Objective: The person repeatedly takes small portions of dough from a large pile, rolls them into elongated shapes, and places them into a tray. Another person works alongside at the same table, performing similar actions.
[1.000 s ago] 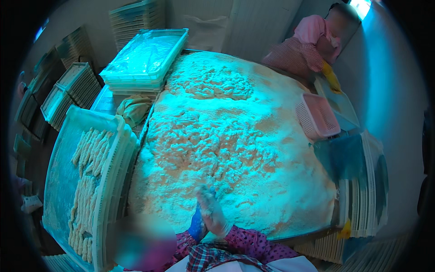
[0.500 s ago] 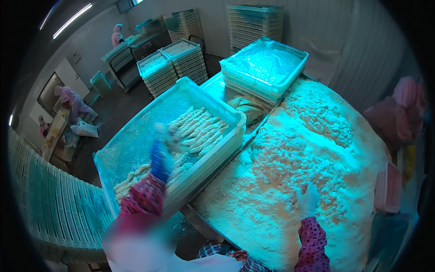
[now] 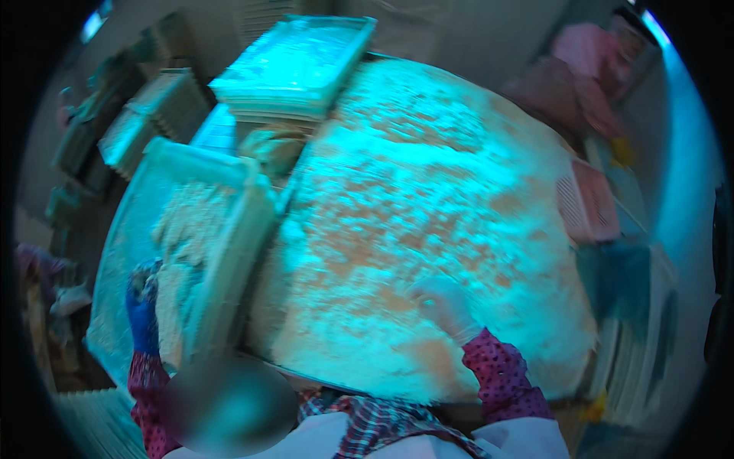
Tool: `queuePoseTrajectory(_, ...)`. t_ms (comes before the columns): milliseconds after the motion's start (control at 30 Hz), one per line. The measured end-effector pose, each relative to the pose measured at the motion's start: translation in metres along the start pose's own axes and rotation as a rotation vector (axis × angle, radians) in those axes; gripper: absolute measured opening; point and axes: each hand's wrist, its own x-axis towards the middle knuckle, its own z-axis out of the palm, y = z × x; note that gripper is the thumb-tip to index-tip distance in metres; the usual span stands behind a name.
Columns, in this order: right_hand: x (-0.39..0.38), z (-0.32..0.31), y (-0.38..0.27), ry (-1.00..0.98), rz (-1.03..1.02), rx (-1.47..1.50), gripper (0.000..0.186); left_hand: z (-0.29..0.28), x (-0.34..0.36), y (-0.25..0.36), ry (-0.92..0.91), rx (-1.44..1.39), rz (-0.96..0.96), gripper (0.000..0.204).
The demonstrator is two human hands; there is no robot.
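Observation:
My left hand (image 3: 143, 306), in a blue glove with pale crumbs on the fingertips, is inside a large pale tray (image 3: 115, 283) at the left. It is beside rows of pale, crumb-coated strips (image 3: 191, 222). Its fingers look bent, but blur hides whether they hold anything. In a whitish glove, my right hand (image 3: 445, 307) is low over the near part of a wide heap of pale crumbs (image 3: 397, 222) on the table. Those fingers are smeared too, so their grip cannot be made out.
Stacked trays (image 3: 290, 65) covered with shiny film stand behind the tray, with a tan cloth bundle (image 3: 274, 149) in front of them. A pink basket (image 3: 587, 200) sits at the table's right edge. Beyond it leans a person in pink (image 3: 589, 61). More tray stacks (image 3: 149, 122) stand far left.
The view has swung to the right, so the tray and heap appear further left. My left hand is now nearer the tray's outer side; my right hand has moved left over the crumbs.

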Motion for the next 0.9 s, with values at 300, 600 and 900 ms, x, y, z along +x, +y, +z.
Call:
queuePoseTrajectory(300, -0.123, -0.002, 0.031, 0.048, 0.22, -0.095, 0.033, 0.273, -0.116, -0.067, -0.901, 0.426, 0.183, 0.065)
queuePoseTrajectory(600, -0.155, -0.009, 0.046, 0.36, 0.507, 0.364, 0.033, 0.391, -0.15, -0.055, -1.189, 0.251, 0.379, 0.048)
queuePoseTrajectory(900, -0.142, 0.014, 0.019, 0.066, 0.353, -0.163, 0.041, 0.36, -0.157, -0.058, -0.919, 0.524, 0.636, 0.042)
